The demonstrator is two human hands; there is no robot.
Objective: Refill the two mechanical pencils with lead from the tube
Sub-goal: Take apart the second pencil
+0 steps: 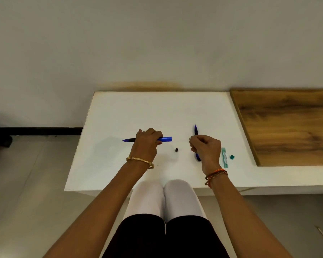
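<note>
My left hand (pixel 147 142) grips a blue mechanical pencil (pixel 165 139) level above the white table (pixel 119 112), tip to the left and uncapped rear end to the right. My right hand (pixel 206 149) hovers with curled fingers, and thumb and forefinger pinch a small pale piece too tiny to identify. Under that hand the second blue pencil (pixel 195 129) lies on the table with its tip pointing away from me. A small black cap (pixel 176 150) sits between my hands. The teal lead tube (pixel 224 157) lies right of my right hand, its teal cap (pixel 232 156) off beside it.
A wooden board (pixel 287 125) covers the table's right part. The wall runs along the table's far edge. My knees (pixel 164 198) are at the near edge, and the floor drops off to the left.
</note>
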